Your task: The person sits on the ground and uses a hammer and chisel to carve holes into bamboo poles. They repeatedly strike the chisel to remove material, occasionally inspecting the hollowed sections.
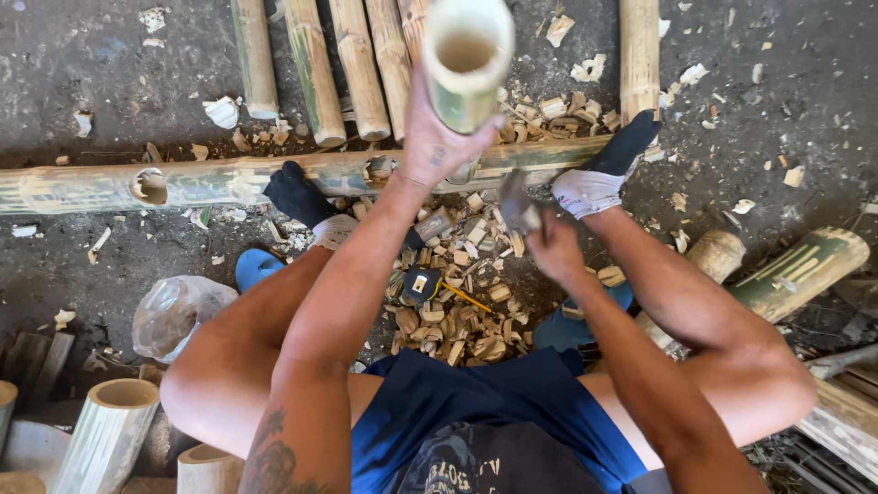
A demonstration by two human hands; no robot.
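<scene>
My left hand point(437, 137) grips a short hollow bamboo section point(465, 57), held upright with its open end facing up. My right hand point(551, 245) is closed on a hammer point(517, 206), whose metal head points toward the bamboo. Below both hands a long bamboo pole point(197, 181) with a cut hole lies across the ground, and my two socked feet point(611, 165) rest against it. A heap of bamboo chips point(457, 316) lies between my legs, with a tape measure point(422, 284) and a yellow pencil on top.
Several bamboo poles point(315, 69) lie side by side at the top. Cut bamboo tubes point(110, 430) stand at the lower left, more bamboo pieces point(796, 270) at the right. A crumpled plastic bag point(174, 311) and blue sandals point(256, 268) sit on the dark, chip-strewn ground.
</scene>
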